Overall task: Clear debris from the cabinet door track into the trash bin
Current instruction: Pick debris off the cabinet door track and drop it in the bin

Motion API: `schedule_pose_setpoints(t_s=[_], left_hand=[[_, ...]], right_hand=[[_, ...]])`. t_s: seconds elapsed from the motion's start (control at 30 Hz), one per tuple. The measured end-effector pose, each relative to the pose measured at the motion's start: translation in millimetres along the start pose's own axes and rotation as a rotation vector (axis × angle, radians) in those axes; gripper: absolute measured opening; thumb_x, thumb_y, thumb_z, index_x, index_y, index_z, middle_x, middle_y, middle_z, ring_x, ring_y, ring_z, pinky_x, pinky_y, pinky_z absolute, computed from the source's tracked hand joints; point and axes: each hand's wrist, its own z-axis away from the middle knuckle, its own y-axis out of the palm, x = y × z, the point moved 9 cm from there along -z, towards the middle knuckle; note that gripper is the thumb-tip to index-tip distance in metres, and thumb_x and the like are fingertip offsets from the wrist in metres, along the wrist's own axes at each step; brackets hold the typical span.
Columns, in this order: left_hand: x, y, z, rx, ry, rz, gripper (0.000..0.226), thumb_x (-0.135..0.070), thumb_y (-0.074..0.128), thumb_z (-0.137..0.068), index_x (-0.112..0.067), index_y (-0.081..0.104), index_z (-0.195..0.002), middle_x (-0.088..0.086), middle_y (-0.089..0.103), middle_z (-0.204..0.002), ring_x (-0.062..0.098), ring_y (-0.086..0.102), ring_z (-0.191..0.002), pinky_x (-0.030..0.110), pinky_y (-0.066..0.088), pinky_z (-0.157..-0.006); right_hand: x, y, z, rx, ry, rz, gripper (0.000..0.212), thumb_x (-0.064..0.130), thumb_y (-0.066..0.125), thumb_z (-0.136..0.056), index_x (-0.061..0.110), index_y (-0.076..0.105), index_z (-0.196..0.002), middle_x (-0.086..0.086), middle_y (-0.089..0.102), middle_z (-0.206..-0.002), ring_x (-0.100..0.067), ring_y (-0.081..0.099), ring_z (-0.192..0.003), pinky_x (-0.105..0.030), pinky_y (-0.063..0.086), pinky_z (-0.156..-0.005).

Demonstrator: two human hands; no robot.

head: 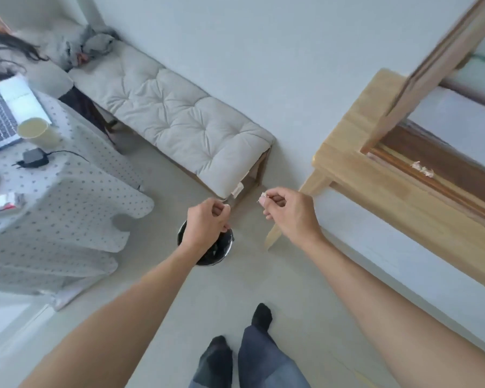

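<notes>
I am in the carry-and-drop step: my right hand (287, 211) pinches a small pale scrap of debris (263, 195) between thumb and fingertips, held in the air to the right of the trash bin (226, 249) and not yet over it. My left hand (207, 222) hangs directly above the bin's opening, fingers curled shut into a loose fist; I cannot tell whether it grips anything, since nothing shows between the fingers. The bin is a small dark round one on the floor, lined with what looks like a black bag, and my left wrist covers much of its mouth.

More debris is left on the job. In the cabinet door track (431, 175), the dark wooden groove at the right of the view, 2 pale flakes (422, 168) lie close together near the end closest to me. The track sits inside a light wooden frame, well apart from the bin.

I judge the next move to be a short shift of the right hand leftward and down until the scrap is over the bin's open mouth, then a release. The scrap looks light and thin, so it could drift or cling to the fingertips; dropping it low, close to the rim, should help. The left hand needs to clear the opening first, or the 2 hands will crowd each other. After that, a return to the track for the remaining flakes.
</notes>
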Motion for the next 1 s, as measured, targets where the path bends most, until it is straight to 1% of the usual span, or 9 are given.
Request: schedule_pose_setpoints(t_s=[0.13, 0.33, 0.47, 0.57, 0.63, 0.73, 0.8, 0.87, 1.0], left_hand=[[94.5, -7.2, -4.9, -0.069, -0.163, 0.034, 0.014, -0.024, 0.069, -0.102, -0.016, 0.071, -0.090, -0.003, 0.080, -0.066, 0.010, 0.079, -0.057, 0.033, 0.068, -0.061], [236.9, 3.9, -31.9, -0.174, -0.378, 0.080, 0.013, -0.014, 0.070, -0.102, -0.006, 0.074, -0.093, 0.011, 0.081, -0.074, 0.013, 0.080, -0.058, 0.034, 0.069, -0.063], [312.9, 23.3, -73.8, -0.222, -0.444, 0.069, 0.014, -0.016, 0.068, -0.104, -0.007, 0.077, -0.098, 0.006, 0.081, -0.072, 0.015, 0.080, -0.061, 0.033, 0.069, -0.068], [356.7, 41.1, -113.7, -0.188, -0.472, 0.047, 0.017, -0.015, 0.065, -0.107, -0.003, 0.076, -0.115, 0.011, 0.082, -0.081, 0.014, 0.079, -0.059, 0.023, 0.066, -0.059], [384.5, 54.6, -133.0, -0.123, -0.516, 0.029, 0.027, -0.011, 0.062, -0.108, -0.002, 0.068, -0.133, 0.018, 0.082, -0.090, 0.013, 0.074, -0.054, 0.014, 0.056, -0.047], [401.8, 62.7, -142.1, -0.080, -0.510, -0.059, 0.040, -0.016, 0.062, -0.108, -0.006, 0.059, -0.147, 0.016, 0.080, -0.092, 0.013, 0.074, -0.057, 0.018, 0.057, -0.047], [393.9, 60.9, -139.8, -0.057, -0.448, -0.156, 0.041, -0.023, 0.062, -0.107, -0.008, 0.061, -0.146, 0.011, 0.080, -0.090, 0.019, 0.077, -0.074, 0.031, 0.066, -0.069], [379.4, 53.7, -132.4, -0.035, -0.414, -0.185, 0.045, -0.026, 0.063, -0.106, -0.011, 0.060, -0.149, 0.006, 0.080, -0.094, 0.023, 0.074, -0.090, 0.034, 0.061, -0.085], [322.8, 17.1, -115.8, -0.026, -0.357, -0.215, 0.051, -0.028, 0.064, -0.104, -0.014, 0.058, -0.152, -0.011, 0.073, -0.078, 0.018, 0.065, -0.091, 0.025, 0.049, -0.083]], right_hand=[[-49.1, 92.6, -22.5, 0.170, 0.031, 0.069, 0.005, 0.016, 0.077, -0.092, 0.016, 0.081, -0.089, 0.002, 0.076, -0.069, -0.023, 0.078, -0.065, -0.042, 0.067, -0.073], [-149.4, 231.8, -54.5, 0.416, 0.078, 0.223, 0.012, 0.013, 0.072, -0.094, 0.013, 0.083, -0.097, -0.005, 0.079, -0.077, -0.026, 0.077, -0.073, -0.037, 0.061, -0.075], [-213.5, 312.4, -83.7, 0.542, 0.078, 0.312, 0.012, 0.013, 0.071, -0.095, 0.011, 0.083, -0.095, -0.006, 0.081, -0.078, -0.028, 0.078, -0.078, -0.041, 0.063, -0.079], [-261.8, 362.1, -111.3, 0.618, 0.070, 0.431, 0.016, 0.015, 0.072, -0.093, 0.007, 0.081, -0.103, -0.013, 0.082, -0.093, -0.034, 0.076, -0.093, -0.044, 0.061, -0.087], [-293.3, 383.7, -124.4, 0.678, 0.105, 0.523, 0.037, 0.018, 0.074, -0.091, 0.002, 0.073, -0.124, -0.015, 0.079, -0.116, -0.035, 0.072, -0.110, -0.038, 0.056, -0.094], [-315.0, 390.8, -130.3, 0.726, 0.130, 0.536, 0.066, 0.031, 0.074, -0.095, 0.012, 0.052, -0.154, -0.012, 0.066, -0.142, -0.031, 0.066, -0.125, -0.032, 0.044, -0.095], [-312.8, 380.4, -129.7, 0.699, 0.125, 0.506, 0.066, 0.039, 0.070, -0.097, 0.016, 0.050, -0.155, -0.011, 0.065, -0.144, -0.029, 0.066, -0.125, -0.032, 0.044, -0.094], [-301.0, 363.9, -124.5, 0.691, 0.139, 0.482, 0.065, 0.043, 0.069, -0.097, 0.017, 0.051, -0.154, -0.011, 0.066, -0.142, -0.028, 0.067, -0.124, -0.031, 0.044, -0.094], [-249.2, 319.7, -115.1, 0.637, 0.146, 0.479, 0.061, 0.049, 0.067, -0.096, 0.022, 0.055, -0.150, -0.004, 0.068, -0.142, -0.022, 0.066, -0.127, -0.028, 0.039, -0.093]])
